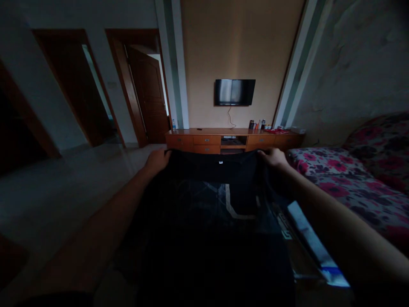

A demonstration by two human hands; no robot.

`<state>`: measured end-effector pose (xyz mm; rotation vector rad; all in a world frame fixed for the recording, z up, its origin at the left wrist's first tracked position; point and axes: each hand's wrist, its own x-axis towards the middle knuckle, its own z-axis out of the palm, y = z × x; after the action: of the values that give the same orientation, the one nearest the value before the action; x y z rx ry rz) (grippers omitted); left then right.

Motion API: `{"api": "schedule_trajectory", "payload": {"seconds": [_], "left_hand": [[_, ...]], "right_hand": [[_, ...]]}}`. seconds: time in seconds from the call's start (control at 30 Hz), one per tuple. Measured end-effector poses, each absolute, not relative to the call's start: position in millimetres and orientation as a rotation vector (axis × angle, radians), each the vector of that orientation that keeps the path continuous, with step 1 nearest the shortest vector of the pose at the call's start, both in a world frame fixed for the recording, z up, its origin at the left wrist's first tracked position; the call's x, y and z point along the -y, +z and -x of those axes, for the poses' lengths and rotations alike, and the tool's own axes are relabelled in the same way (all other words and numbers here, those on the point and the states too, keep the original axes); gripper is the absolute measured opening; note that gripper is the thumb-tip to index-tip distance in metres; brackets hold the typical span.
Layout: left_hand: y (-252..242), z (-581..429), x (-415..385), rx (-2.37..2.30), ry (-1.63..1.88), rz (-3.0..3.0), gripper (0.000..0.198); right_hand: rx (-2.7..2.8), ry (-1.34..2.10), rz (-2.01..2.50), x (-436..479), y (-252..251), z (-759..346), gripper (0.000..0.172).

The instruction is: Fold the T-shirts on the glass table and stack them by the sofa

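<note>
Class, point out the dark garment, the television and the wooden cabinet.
Dark garment [209, 217], head view: its printed front.
Television [234, 92], head view: middle of its screen.
Wooden cabinet [223, 132], head view: its top surface.

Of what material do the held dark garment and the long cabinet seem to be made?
Dark garment: soft, mostly matte fabric; it drapes loosely, fibre unclear. Long cabinet: probably wood or veneer, slightly glossy; its orange-brown top shows a sheen.
</note>
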<state>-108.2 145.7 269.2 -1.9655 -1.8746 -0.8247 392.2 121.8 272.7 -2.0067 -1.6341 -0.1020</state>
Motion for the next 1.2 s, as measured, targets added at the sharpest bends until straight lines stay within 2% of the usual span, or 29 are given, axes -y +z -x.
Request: {"api": "schedule_trajectory", "payload": {"seconds": [0.13,0.23,0.33,0.5,0.63,0.83,1.03,1.2], "left_hand": [[164.7,87.2,-165.3,1.909,-0.562,2.131,0.068],[101.1,71.9,-140.3,1.735,-0.391,2.385,0.054],[60.2,63.4,-111.9,1.686,-0.348,2.477,0.050],[18.2,70.5,-76.6,1.896,-0.231,2.511,0.062],[1.9,79.1,-54.1,1.976,-0.182,2.536,0.066],[3.2,76.3,-18.0,1.990,-0.209,2.537,0.068],[3.1,75.6,16.0,1.971,-0.170,2.522,0.068],[1.6,79.1,35.8,1.943,-0.174,2.548,0.071]], "right_hand": [[1.780,-0.053,1.882,-145.1,164.3,-364.2,0.063],[1.968,0.052,1.921,-123.1,101.7,-345.4,0.057],[2.023,0.104,2.097,-91.9,58.8,-333.0,0.054],[2.024,0.194,2.299,-50.3,7.6,-327.6,0.067],[2.043,0.174,2.310,-30.2,-9.2,-331.8,0.068],[2.041,0.118,2.303,-0.8,-12.0,-337.0,0.068],[2.140,-0.109,2.237,32.6,-13.2,-334.6,0.074],[2.134,0.042,2.256,49.7,-14.2,-335.6,0.078]]}}
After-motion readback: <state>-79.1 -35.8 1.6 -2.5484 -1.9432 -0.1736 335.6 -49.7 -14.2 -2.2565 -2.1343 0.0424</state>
